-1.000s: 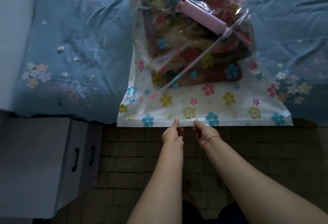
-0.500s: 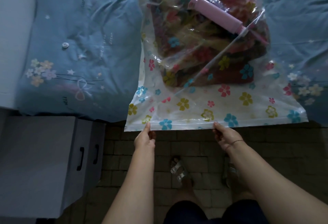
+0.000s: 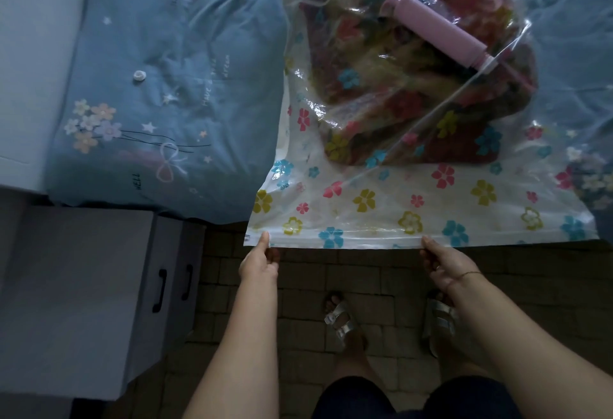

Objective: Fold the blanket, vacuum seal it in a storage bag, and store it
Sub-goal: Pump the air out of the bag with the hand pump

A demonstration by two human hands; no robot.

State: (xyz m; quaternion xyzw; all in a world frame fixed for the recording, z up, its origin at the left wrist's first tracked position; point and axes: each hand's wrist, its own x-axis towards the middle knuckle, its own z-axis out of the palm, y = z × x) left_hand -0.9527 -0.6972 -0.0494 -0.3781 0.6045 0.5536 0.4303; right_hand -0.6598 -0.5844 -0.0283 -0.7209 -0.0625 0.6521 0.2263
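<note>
Nearest the camera, the person is standing on a brick-patterned floor (image 3: 331,272) in silver sandals (image 3: 339,319), below the near edge of the storage bag (image 3: 365,199).

The left hand (image 3: 260,262) is pinching the bag's closure strip (image 3: 348,241) just inside the bag's left corner, with the thumb lying on top and the fingers clamped beneath. The right hand (image 3: 444,266) is pinching the same strip to the right of its middle. Its thumb is pressing on top and its fingers are curling under the strip. The strip is running taut and flat between the two hands.

A grey box (image 3: 83,286) with two black handles is sitting on the floor to the left of the bag, nearer than the bag's edge.

The bag (clear plastic printed with coloured flowers) is lying on the bed (image 3: 166,70), its near edge overhanging the bed's side toward the person. The folded blanket (image 3: 381,93) is sitting inside the bag, filling its far half. The near part of the bag is lying flat.

A pink hand pump (image 3: 438,35) is resting at an angle on top of the bag, over the blanket.

A small white round object (image 3: 139,76) is lying on the blue bedcover, well to the left of the bag.
</note>
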